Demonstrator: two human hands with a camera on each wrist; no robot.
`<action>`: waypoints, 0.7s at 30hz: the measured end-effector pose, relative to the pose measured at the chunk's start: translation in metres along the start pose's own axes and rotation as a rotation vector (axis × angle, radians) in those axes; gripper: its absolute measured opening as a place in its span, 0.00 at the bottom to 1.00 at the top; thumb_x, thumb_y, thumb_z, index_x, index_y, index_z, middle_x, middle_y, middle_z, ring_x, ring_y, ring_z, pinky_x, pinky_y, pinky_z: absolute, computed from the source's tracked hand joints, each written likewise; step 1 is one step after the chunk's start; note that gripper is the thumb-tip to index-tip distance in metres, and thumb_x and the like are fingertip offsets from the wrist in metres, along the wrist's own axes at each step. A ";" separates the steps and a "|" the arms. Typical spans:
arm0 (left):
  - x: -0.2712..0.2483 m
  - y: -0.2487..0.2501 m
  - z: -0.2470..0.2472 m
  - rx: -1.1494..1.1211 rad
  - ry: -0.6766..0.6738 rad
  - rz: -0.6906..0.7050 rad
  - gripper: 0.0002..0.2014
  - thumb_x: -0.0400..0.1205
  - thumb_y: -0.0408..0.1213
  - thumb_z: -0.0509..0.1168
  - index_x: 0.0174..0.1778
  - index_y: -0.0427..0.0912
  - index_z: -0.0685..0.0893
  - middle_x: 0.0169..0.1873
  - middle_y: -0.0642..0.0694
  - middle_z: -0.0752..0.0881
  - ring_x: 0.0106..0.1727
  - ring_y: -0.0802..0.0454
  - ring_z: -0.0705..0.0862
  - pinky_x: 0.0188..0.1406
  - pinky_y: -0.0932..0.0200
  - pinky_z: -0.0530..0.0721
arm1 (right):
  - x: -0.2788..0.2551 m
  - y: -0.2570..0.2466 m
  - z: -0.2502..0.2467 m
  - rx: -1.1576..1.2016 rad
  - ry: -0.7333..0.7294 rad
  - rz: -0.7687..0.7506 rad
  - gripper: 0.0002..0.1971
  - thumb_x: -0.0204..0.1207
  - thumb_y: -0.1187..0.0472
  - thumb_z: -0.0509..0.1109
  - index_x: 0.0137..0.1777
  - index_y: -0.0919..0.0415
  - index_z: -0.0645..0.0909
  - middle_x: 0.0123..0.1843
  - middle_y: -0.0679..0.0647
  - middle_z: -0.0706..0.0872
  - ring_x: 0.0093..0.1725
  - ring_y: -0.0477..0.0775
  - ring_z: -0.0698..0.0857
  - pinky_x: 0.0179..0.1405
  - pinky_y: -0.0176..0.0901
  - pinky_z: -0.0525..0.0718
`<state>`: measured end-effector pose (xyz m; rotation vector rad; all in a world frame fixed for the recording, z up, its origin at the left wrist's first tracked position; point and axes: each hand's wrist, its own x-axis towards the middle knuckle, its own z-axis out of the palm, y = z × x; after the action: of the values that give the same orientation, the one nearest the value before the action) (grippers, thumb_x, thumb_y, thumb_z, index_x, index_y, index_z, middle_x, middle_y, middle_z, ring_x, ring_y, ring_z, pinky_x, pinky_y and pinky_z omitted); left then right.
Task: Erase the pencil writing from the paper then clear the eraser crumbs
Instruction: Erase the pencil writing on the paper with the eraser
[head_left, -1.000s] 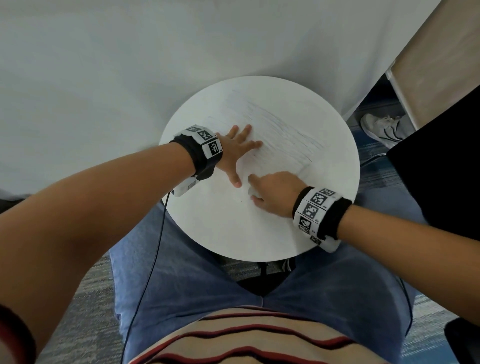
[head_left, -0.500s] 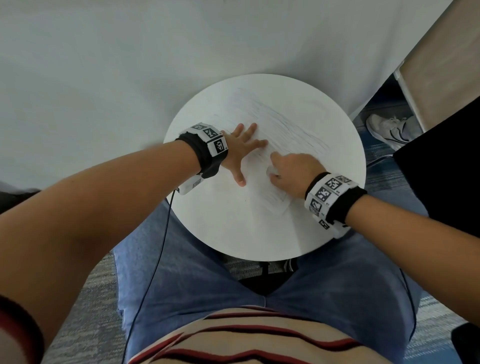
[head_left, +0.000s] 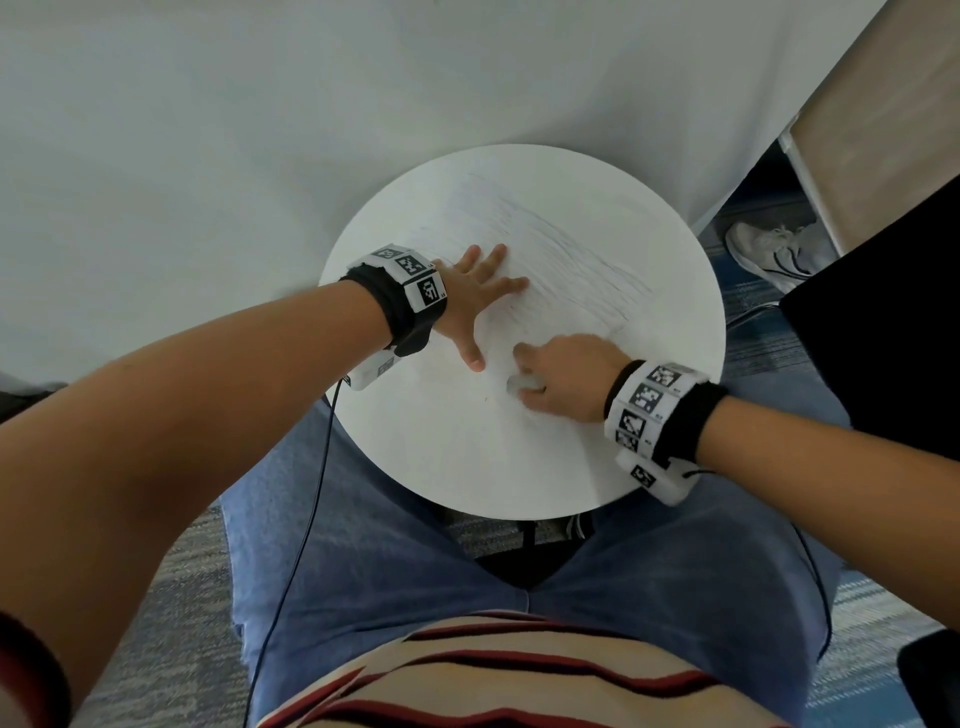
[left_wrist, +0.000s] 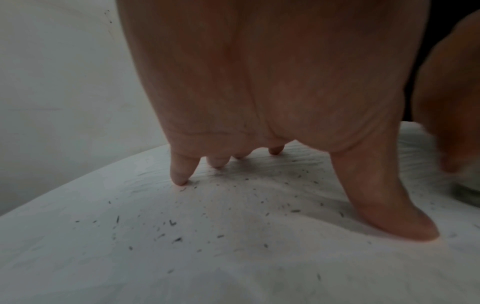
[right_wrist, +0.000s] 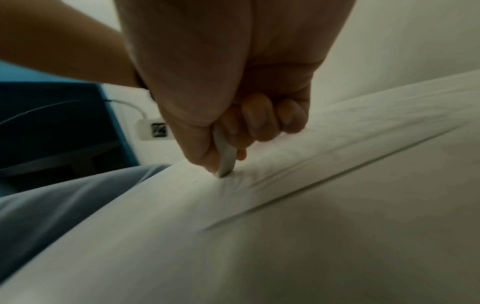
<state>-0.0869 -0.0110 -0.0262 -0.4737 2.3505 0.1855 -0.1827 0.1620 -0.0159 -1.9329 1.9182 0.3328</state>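
A white sheet of paper with faint pencil lines lies on a round white table. My left hand presses flat on the paper's left part, fingers spread and straight. The left wrist view shows its fingertips on the sheet among several dark eraser crumbs. My right hand pinches a white eraser and holds its tip on the paper near my left thumb. In the right wrist view the eraser sits between thumb and curled fingers, touching the sheet.
A white wall stands right behind the table. My blue-jeaned legs sit under the near edge, with a black cable hanging on the left. A white sneaker rests on the floor at the right.
My right hand with the eraser went up and right across the paper, then came back down-left toward my left thumb. The left hand has stayed pressed on the sheet.
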 end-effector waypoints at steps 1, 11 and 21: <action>0.000 0.000 0.000 -0.002 0.002 -0.001 0.66 0.69 0.62 0.80 0.88 0.61 0.35 0.86 0.45 0.26 0.88 0.35 0.33 0.82 0.23 0.56 | 0.005 0.009 -0.004 0.004 0.037 0.057 0.17 0.84 0.47 0.57 0.62 0.59 0.69 0.38 0.51 0.77 0.34 0.56 0.76 0.32 0.45 0.73; -0.004 -0.003 -0.002 -0.001 0.000 -0.017 0.66 0.69 0.65 0.79 0.88 0.59 0.34 0.86 0.44 0.26 0.88 0.36 0.32 0.83 0.24 0.53 | 0.003 0.015 -0.004 0.175 0.028 0.073 0.16 0.81 0.43 0.60 0.57 0.54 0.76 0.40 0.51 0.81 0.40 0.56 0.81 0.35 0.45 0.74; -0.006 0.018 -0.010 0.041 -0.071 -0.009 0.66 0.71 0.55 0.81 0.86 0.68 0.31 0.86 0.47 0.25 0.85 0.22 0.37 0.77 0.19 0.58 | 0.012 0.021 -0.005 0.113 0.132 0.128 0.16 0.83 0.49 0.60 0.67 0.54 0.69 0.52 0.58 0.85 0.46 0.61 0.84 0.44 0.50 0.82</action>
<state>-0.0961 0.0045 -0.0148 -0.4504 2.2781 0.1469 -0.2040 0.1492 -0.0187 -1.8040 2.1026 0.1312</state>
